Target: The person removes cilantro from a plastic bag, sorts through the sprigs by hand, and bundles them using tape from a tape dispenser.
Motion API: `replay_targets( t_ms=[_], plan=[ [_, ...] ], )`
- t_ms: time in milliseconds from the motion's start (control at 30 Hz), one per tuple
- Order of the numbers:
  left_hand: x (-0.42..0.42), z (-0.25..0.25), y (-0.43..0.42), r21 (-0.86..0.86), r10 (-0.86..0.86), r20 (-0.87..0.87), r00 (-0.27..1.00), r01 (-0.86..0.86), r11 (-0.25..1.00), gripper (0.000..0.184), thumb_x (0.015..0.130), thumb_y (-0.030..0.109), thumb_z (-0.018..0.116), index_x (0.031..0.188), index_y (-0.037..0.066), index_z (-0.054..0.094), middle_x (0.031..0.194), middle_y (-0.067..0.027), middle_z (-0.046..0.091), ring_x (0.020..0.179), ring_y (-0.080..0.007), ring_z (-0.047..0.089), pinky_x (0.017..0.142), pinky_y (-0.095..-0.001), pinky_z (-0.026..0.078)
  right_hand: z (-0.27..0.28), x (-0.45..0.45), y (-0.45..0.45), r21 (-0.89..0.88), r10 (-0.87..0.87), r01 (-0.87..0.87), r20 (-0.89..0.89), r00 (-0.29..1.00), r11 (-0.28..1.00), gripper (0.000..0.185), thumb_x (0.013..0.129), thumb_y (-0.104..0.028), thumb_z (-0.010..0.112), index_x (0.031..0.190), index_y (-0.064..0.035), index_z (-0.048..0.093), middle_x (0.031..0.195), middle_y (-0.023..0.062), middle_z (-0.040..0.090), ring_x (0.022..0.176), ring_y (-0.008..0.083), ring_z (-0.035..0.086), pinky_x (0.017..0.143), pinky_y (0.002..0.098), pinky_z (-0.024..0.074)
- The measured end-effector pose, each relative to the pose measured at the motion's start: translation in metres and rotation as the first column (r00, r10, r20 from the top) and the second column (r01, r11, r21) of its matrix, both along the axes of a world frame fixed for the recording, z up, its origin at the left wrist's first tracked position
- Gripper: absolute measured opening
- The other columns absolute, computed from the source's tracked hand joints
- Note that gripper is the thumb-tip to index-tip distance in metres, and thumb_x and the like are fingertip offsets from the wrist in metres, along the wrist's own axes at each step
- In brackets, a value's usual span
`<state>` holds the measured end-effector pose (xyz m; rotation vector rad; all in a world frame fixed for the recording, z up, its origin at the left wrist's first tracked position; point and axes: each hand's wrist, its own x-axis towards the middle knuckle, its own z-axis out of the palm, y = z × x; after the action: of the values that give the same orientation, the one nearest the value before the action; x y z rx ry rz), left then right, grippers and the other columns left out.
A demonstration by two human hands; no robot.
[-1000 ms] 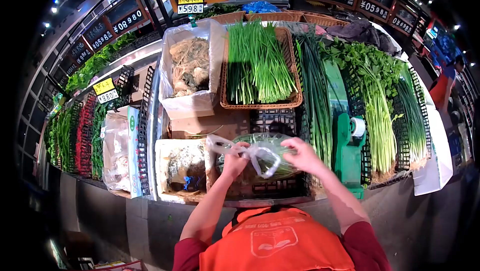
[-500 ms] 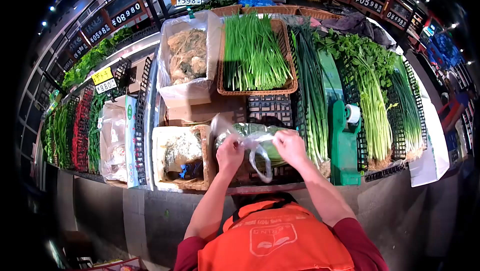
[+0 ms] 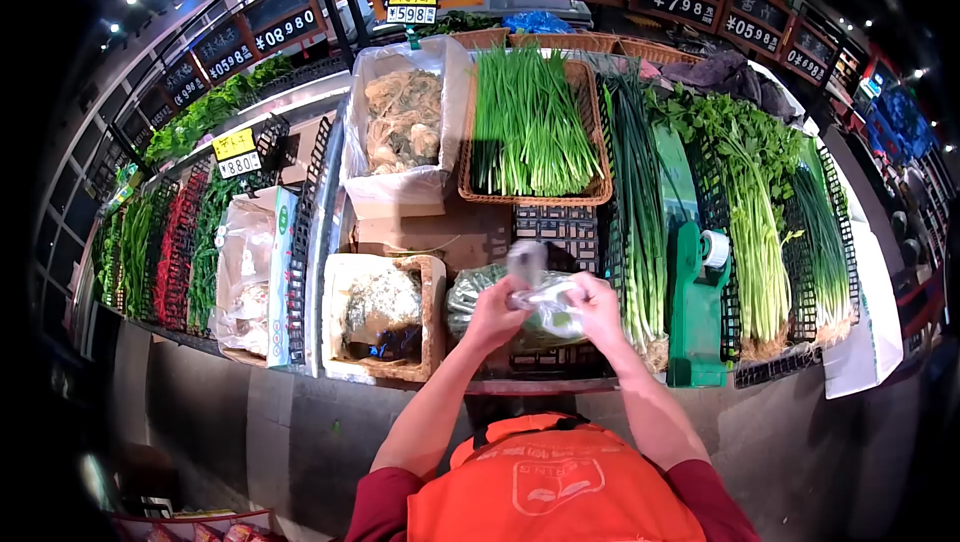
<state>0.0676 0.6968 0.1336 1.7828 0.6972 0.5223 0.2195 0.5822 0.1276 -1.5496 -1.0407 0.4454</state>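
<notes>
A clear plastic bag with leafy greens inside lies on the black crate at the front of the stall, partly hidden by my hands. My left hand is closed around the gathered neck of this bag, and a blurred tuft of plastic sticks up above the fingers. To its right, my right hand pinches a loose stretch of the same plastic. The film is drawn between both hands, just over the greens.
A foam box stands left of the bag. Behind are a wicker basket of chives and a lined box of dried vegetables. A green tape dispenser, long green stalks and celery are to the right.
Both hands have come closer together, and the looped handle that hung between them is now bunched up. The whole view has shifted slightly, so the stall appears farther right and lower.
</notes>
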Motion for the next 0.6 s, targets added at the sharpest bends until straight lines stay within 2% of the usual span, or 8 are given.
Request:
replay_targets(
  t_ms=[100, 133, 167, 233, 400, 467, 533, 600],
  plan=[
    [-0.017, -0.028, 0.015, 0.062, 0.096, 0.089, 0.991, -0.102, 0.993, 0.045, 0.065, 0.017, 0.074, 0.101, -0.002, 0.055, 0.089, -0.0109, 0.061, 0.081, -0.0173, 0.057, 0.075, -0.0274, 0.045, -0.027, 0.03, -0.003, 0.017, -0.17, 0.201, -0.465, 0.869, 0.98, 0.012, 0.08, 0.003, 0.055, 0.089, -0.0043, 0.058, 0.078, -0.0001, 0.059, 0.069, 0.0065, 0.052, 0.061, 0.0207, 0.0424],
    [-0.032, -0.027, 0.026, 0.001, 0.071, 0.076, 0.995, -0.071, 0.997, 0.037, 0.067, 0.017, 0.073, 0.096, 0.0, 0.056, 0.083, -0.0056, 0.059, 0.075, -0.0127, 0.054, 0.068, -0.0251, 0.044, -0.025, 0.036, -0.01, 0.006, -0.164, 0.207, -0.584, 0.795, 0.978, 0.01, 0.082, 0.0, 0.056, 0.089, -0.0057, 0.059, 0.075, -0.0011, 0.058, 0.067, 0.0055, 0.051, 0.061, 0.0203, 0.0417],
    [-0.045, -0.014, 0.026, -0.232, 0.138, 0.129, 0.982, -0.105, 0.967, 0.024, 0.073, 0.015, 0.069, 0.088, 0.002, 0.056, 0.074, 0.0017, 0.052, 0.067, -0.0063, 0.046, 0.058, -0.0215, 0.039, -0.029, 0.037, -0.012, -0.026, -0.167, 0.182, -0.542, 0.824, 0.983, 0.008, 0.081, -0.001, 0.057, 0.088, -0.0055, 0.058, 0.075, -0.0015, 0.058, 0.066, 0.005, 0.05, 0.06, 0.0197, 0.0411],
    [-0.049, -0.007, 0.029, -0.279, 0.241, 0.307, 0.921, -0.155, 0.948, 0.011, 0.082, 0.013, 0.062, 0.082, 0.007, 0.053, 0.07, 0.007, 0.045, 0.063, -0.0019, 0.038, 0.055, -0.0186, 0.032, -0.023, 0.034, -0.014, -0.126, -0.129, 0.086, -0.397, 0.909, 0.988, 0.007, 0.08, -0.004, 0.061, 0.087, -0.0053, 0.058, 0.075, -0.0029, 0.056, 0.066, 0.0046, 0.048, 0.062, 0.0191, 0.0396],
    [-0.032, 0.043, 0.011, -0.355, 0.228, 0.512, 0.828, -0.038, 0.934, 0.01, 0.085, 0.012, 0.059, 0.083, 0.01, 0.049, 0.07, 0.0076, 0.046, 0.063, -0.0013, 0.039, 0.058, -0.017, 0.03, 0.024, 0.005, -0.012, 0.004, 0.251, -0.251, -0.012, 0.968, 0.968, 0.015, 0.073, -0.007, 0.069, 0.083, -0.0047, 0.058, 0.077, -0.0049, 0.053, 0.072, 0.006, 0.048, 0.065, 0.0202, 0.0388],
    [-0.034, 0.054, 0.015, -0.428, 0.221, 0.589, 0.778, 0.068, 0.901, 0.01, 0.086, 0.013, 0.058, 0.083, 0.011, 0.048, 0.07, 0.007, 0.046, 0.063, -0.0017, 0.039, 0.058, -0.0171, 0.03, 0.016, 0.013, -0.013, 0.006, 0.049, -0.05, -0.334, 0.941, 0.999, 0.01, 0.076, -0.008, 0.066, 0.077, -0.0075, 0.056, 0.071, -0.0032, 0.053, 0.067, 0.0063, 0.048, 0.061, 0.0205, 0.0386],
    [-0.043, 0.066, 0.02, -0.411, 0.275, 0.591, 0.758, -0.01, 0.911, 0.01, 0.089, 0.017, 0.053, 0.081, 0.011, 0.05, 0.07, 0.0044, 0.046, 0.063, -0.0043, 0.039, 0.057, -0.0188, 0.03, 0.03, 0.025, -0.022, 0.212, 0.021, 0.219, -0.762, 0.647, 0.952, 0.006, 0.081, -0.008, 0.061, 0.078, -0.0101, 0.056, 0.07, -0.0018, 0.056, 0.065, 0.0077, 0.05, 0.061, 0.021, 0.0396],
    [-0.05, 0.078, 0.018, -0.512, 0.402, 0.567, 0.719, -0.075, 0.856, 0.005, 0.088, 0.015, 0.053, 0.088, 0.011, 0.054, 0.074, 0.0033, 0.051, 0.066, -0.0057, 0.045, 0.059, -0.0169, 0.035, 0.032, 0.038, -0.036, 0.274, 0.062, 0.24, -0.77, 0.635, 0.931, 0.005, 0.085, -0.009, 0.056, 0.08, -0.0111, 0.056, 0.071, -0.0003, 0.058, 0.066, 0.0087, 0.052, 0.063, 0.0214, 0.0409]
  ],
)
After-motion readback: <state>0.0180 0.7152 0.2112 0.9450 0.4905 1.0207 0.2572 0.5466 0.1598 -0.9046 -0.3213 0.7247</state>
